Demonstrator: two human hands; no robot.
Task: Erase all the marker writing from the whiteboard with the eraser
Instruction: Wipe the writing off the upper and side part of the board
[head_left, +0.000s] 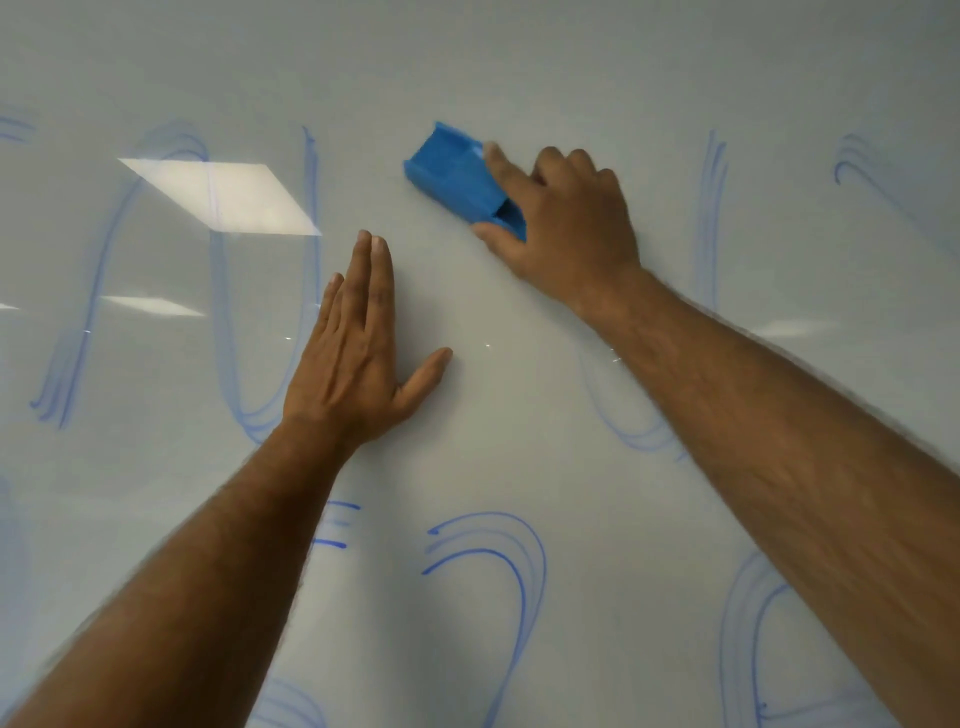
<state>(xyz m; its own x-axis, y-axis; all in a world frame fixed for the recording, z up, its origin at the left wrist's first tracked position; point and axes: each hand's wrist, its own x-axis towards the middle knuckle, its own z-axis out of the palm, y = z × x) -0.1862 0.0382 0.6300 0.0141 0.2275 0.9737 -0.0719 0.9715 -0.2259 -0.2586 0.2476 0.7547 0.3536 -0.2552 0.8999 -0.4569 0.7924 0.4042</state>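
Your right hand grasps the one eraser, fingers curled over its top edge and thumb hooked under its lower end, pressing it against the whiteboard. The eraser sits just above the middle of the view, sticking out of the hand toward 10 o'clock; its long axis runs from 10 to 4 o'clock. Your left hand is released: it lies flat on the board with fingers straight and together, thumb spread toward 3 o'clock, holding nothing. It looks to be bracing you and does no erasing.

The patch of board around the eraser and between your two hands looks wiped. What counts for the next stroke, as I judge it, is where the nearest ink lies from the eraser. At 9 o'clock stands a tall blue stroke, with a large faded loop beyond it. At 3 o'clock, past your wrist, rises another faint stroke. The darkest marks, a curve and short dashes, sit at 6 o'clock, below your left hand.

By count: one eraser, two hands, one whiteboard, and at least eight separate groups of blue marks, several cut off by the frame edges. Much writing remains.
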